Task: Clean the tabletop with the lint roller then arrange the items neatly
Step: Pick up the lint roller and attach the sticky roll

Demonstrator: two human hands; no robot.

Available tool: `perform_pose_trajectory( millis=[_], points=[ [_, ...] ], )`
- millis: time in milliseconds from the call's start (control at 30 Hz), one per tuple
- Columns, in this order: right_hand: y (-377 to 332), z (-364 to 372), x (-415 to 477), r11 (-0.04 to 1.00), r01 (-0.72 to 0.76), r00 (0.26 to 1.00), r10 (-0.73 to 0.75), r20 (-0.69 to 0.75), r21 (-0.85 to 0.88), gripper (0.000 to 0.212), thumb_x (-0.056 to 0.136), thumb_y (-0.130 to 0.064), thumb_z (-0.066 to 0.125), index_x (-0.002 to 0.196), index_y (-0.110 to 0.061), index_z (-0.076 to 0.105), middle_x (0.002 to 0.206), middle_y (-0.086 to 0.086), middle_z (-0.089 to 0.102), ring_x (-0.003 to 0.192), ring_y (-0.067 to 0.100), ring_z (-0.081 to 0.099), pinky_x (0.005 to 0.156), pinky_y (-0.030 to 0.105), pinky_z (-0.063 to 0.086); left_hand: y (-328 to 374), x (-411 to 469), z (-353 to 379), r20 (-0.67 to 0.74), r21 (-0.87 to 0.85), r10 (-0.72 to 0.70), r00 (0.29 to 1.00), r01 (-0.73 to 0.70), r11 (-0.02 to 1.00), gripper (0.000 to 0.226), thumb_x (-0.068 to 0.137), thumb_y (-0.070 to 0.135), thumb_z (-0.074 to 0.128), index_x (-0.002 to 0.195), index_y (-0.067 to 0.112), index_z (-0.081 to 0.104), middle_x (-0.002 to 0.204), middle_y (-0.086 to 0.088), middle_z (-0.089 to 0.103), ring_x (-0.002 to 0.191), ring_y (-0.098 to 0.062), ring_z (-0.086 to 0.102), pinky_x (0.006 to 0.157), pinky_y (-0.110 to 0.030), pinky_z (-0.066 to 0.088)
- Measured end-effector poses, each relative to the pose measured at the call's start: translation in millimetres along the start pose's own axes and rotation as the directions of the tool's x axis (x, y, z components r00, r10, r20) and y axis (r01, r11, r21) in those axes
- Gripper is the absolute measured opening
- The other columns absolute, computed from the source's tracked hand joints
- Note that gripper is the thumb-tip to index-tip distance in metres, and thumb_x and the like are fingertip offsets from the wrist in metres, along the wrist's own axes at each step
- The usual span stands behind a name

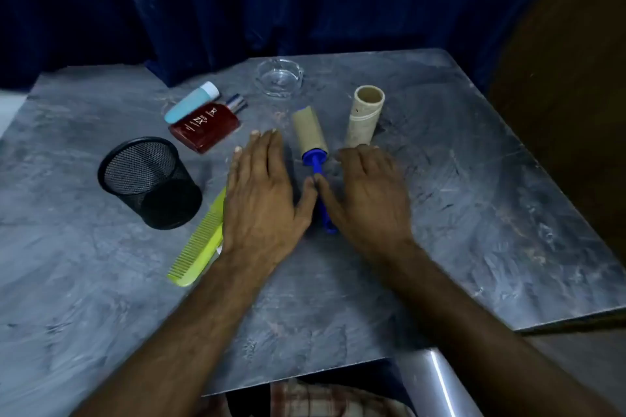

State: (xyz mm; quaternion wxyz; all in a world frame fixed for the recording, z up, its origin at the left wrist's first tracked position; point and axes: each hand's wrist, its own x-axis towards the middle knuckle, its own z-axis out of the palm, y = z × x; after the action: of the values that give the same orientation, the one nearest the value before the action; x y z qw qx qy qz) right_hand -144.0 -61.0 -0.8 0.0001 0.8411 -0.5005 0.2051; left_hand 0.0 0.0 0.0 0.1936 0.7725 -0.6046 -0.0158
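Note:
The lint roller (311,136), a tan roll on a blue handle, lies flat in the middle of the grey marbled tabletop (474,186). My left hand (262,193) is spread palm-down just left of the handle, covering part of a yellow-green comb (198,244). My right hand (367,195) is spread palm-down just right of the handle. Both thumbs meet over the handle, and neither hand grips anything. A spare cream roll (365,116) lies right of the roller, near my right fingertips.
A black mesh cup (149,181) stands at the left. Behind it lie a red perfume bottle (206,127) and a light blue tube (191,101). A clear glass ashtray (279,77) sits at the back. Dark blue curtain hangs behind the table.

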Motion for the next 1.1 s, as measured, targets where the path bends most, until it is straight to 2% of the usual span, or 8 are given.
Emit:
perform_pose_trajectory(
  millis=[300, 433, 633, 733, 867, 933, 1000, 1100],
  points=[
    [-5.0, 13.0, 18.4, 0.996, -0.059, 0.991, 0.067, 0.120, -0.070, 0.055, 0.091, -0.059, 0.043, 0.105, -0.013, 0.070, 0.105, 0.008, 0.071, 0.104, 0.031, 0.061, 0.089, 0.043, 0.042, -3.0, 12.7, 0.7, 0.082, 0.069, 0.005, 0.997, -0.011, 0.998, 0.082, 0.102, 0.052, 0.029, 0.165, -0.001, 0.030, 0.169, -0.022, 0.037, 0.162, -0.032, 0.028, 0.135, -0.046, 0.011],
    [-4.3, 16.2, 21.6, 0.993, -0.112, 0.987, 0.116, 0.109, -0.042, 0.050, 0.090, -0.059, 0.053, 0.094, -0.012, 0.071, 0.097, 0.010, 0.072, 0.101, 0.033, 0.062, 0.086, 0.043, 0.042, -6.1, 18.5, 2.8, 0.083, 0.042, 0.012, 0.997, -0.015, 0.999, 0.077, 0.105, 0.048, 0.039, 0.164, 0.000, 0.031, 0.167, -0.022, 0.042, 0.159, -0.032, 0.034, 0.135, -0.044, 0.010],
    [4.9, 11.0, 20.8, 0.990, -0.120, 0.989, 0.113, 0.096, 0.074, 0.031, 0.090, -0.033, 0.063, 0.095, -0.005, 0.073, 0.095, 0.016, 0.072, 0.098, 0.035, 0.063, 0.084, 0.043, 0.047, -14.4, 26.9, -3.5, 0.057, -0.116, -0.014, 0.998, 0.020, 0.993, 0.074, 0.104, 0.040, 0.052, 0.163, -0.001, 0.034, 0.166, -0.020, 0.043, 0.156, -0.031, 0.038, 0.135, -0.044, 0.014],
    [8.3, 4.5, 16.0, 0.988, -0.101, 0.994, 0.095, 0.060, 0.117, 0.027, 0.091, -0.030, 0.067, 0.097, -0.004, 0.072, 0.096, 0.015, 0.071, 0.100, 0.034, 0.061, 0.079, 0.041, 0.047, -20.0, 30.1, -8.6, 0.017, -0.292, -0.044, 0.999, 0.047, 0.955, 0.075, 0.103, 0.033, 0.061, 0.165, 0.003, 0.031, 0.169, -0.016, 0.039, 0.157, -0.029, 0.036, 0.131, -0.043, 0.026],
    [12.7, -8.8, 13.3, 0.990, -0.028, 0.999, 0.033, -0.036, 0.135, 0.020, 0.089, -0.026, 0.072, 0.096, -0.008, 0.072, 0.094, 0.011, 0.071, 0.095, 0.031, 0.061, 0.074, 0.032, 0.041, -22.4, 33.1, -13.9, -0.036, -0.556, -0.138, 0.990, 0.095, 0.826, 0.081, 0.096, 0.041, 0.057, 0.166, 0.011, 0.031, 0.167, -0.007, 0.038, 0.151, -0.017, 0.044, 0.121, -0.035, 0.040],
    [14.6, -16.6, 13.0, 0.992, 0.030, 0.996, -0.019, -0.087, 0.126, 0.018, 0.089, -0.024, 0.074, 0.096, -0.007, 0.073, 0.092, 0.011, 0.071, 0.091, 0.030, 0.060, 0.074, 0.029, 0.037, -22.2, 35.7, -16.9, -0.038, -0.708, -0.209, 0.977, 0.122, 0.695, 0.080, 0.092, 0.040, 0.058, 0.164, 0.014, 0.036, 0.163, -0.002, 0.043, 0.140, -0.009, 0.054, 0.112, -0.023, 0.049],
    [16.3, -24.1, 14.0, 0.986, 0.112, 0.985, -0.094, -0.142, 0.123, 0.019, 0.089, -0.022, 0.075, 0.097, -0.005, 0.074, 0.091, 0.012, 0.071, 0.088, 0.031, 0.061, 0.074, 0.033, 0.043, -22.2, 38.7, -20.9, -0.010, -0.819, -0.264, 0.964, 0.143, 0.555, 0.079, 0.089, 0.043, 0.061, 0.162, 0.020, 0.040, 0.160, 0.004, 0.049, 0.124, 0.003, 0.063, 0.099, -0.015, 0.053],
    [16.9, -35.2, 16.7, 0.967, 0.228, 0.954, -0.198, -0.226, 0.114, 0.021, 0.090, -0.021, 0.073, 0.097, -0.002, 0.075, 0.091, 0.014, 0.071, 0.086, 0.034, 0.062, 0.074, 0.040, 0.049, -22.2, 40.4, -28.5, 0.064, -0.927, -0.311, 0.948, 0.172, 0.332, 0.083, 0.085, 0.048, 0.067, 0.160, 0.025, 0.042, 0.154, 0.003, 0.057, 0.113, -0.006, 0.073, 0.093, -0.035, 0.063]
  ],
)
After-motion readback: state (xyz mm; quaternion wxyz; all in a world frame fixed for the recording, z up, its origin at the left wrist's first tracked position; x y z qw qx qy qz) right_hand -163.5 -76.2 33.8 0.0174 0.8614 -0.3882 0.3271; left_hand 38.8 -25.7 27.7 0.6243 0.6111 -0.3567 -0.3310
